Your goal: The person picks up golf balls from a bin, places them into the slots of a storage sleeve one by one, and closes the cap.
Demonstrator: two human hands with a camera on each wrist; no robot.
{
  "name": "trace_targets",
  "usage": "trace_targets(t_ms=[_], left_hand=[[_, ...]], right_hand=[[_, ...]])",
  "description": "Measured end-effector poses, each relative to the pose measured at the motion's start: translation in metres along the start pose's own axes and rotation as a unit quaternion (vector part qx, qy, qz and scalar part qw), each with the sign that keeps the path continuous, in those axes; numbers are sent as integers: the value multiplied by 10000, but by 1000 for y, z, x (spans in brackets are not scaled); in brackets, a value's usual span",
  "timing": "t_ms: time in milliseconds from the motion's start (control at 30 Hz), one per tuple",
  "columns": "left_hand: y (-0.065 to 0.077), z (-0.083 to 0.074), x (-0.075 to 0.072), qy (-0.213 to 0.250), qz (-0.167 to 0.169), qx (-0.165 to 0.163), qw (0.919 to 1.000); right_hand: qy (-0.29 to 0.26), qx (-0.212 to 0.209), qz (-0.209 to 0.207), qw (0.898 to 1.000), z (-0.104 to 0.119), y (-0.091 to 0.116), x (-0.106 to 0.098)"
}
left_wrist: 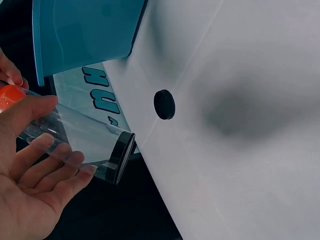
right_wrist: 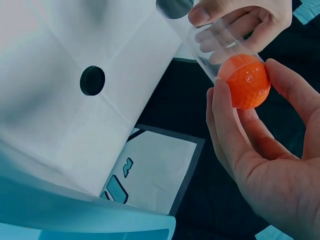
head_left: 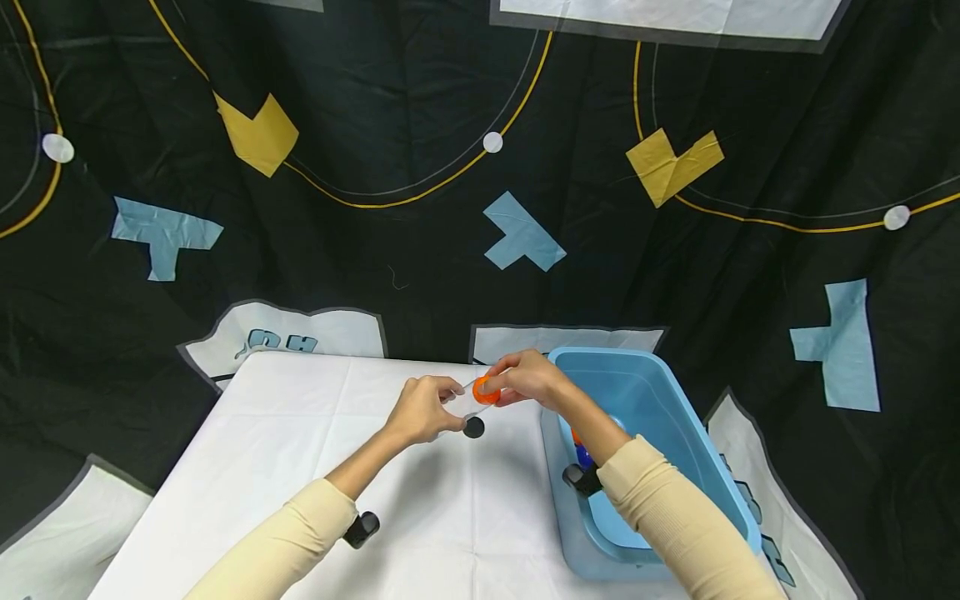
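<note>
Orange ball pinched in the right hand, we see it at the mouth of a clear tube gripped by the left hand; the tube's long axis runs crosswise between them, ball end nearer the right. Below, a black disc lies on the white table; a blue bin stands at right, before a black curtain.
</note>
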State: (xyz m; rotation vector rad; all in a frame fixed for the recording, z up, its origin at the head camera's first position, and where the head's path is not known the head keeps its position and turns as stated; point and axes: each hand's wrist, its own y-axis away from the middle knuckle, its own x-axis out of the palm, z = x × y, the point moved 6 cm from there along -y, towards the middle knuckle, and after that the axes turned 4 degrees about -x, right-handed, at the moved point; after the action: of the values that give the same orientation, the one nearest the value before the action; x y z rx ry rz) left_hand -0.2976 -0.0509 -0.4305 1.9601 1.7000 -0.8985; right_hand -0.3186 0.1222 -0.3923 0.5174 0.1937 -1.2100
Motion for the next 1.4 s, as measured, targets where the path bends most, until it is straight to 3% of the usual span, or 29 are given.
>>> trace_targets(t_ms=[467, 833, 1133, 1400], left_hand=[[-1, 0, 3, 40, 173, 6, 9998], [0, -2, 1, -89, -23, 147, 9998], [1, 3, -3, -184, -246, 181, 9994], [1, 8, -5, -186, -271, 130, 9994]], right_hand=[[-38, 100, 82, 9999, -3, -1, 0], [-39, 135, 143, 9998, -3, 1, -4], [125, 123, -84, 9998, -4, 6, -45], [393, 254, -361, 9983, -26, 13, -88]])
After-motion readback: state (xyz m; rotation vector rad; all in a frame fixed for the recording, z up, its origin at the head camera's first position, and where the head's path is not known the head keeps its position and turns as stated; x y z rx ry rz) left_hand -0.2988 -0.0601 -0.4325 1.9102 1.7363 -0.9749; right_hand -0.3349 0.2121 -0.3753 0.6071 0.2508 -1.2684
